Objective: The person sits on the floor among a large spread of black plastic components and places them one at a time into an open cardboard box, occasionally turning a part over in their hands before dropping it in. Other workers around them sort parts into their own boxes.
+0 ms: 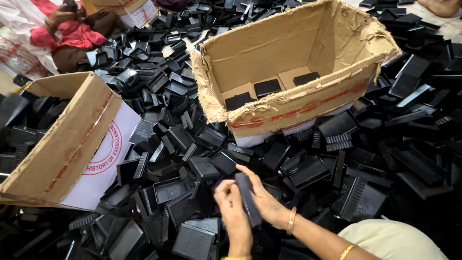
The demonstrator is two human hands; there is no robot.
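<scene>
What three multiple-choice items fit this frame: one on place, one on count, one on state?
1. Where is the open cardboard box that has black parts on its floor?
A. Beyond the hands, upper centre
B. On the person's lap
C. Under the left hand

2. How many black parts show on that box's floor?
A. None
B. Three
C. Ten

3. What do the left hand and right hand do?
A. Rest empty
B. Together hold one long black part
C. Each grip a box

Key: 1 A, it sits atop the black pile above the hands. 2 B, three squares lie in a row. 3 B, both hands' fingers wrap the same part.
</scene>
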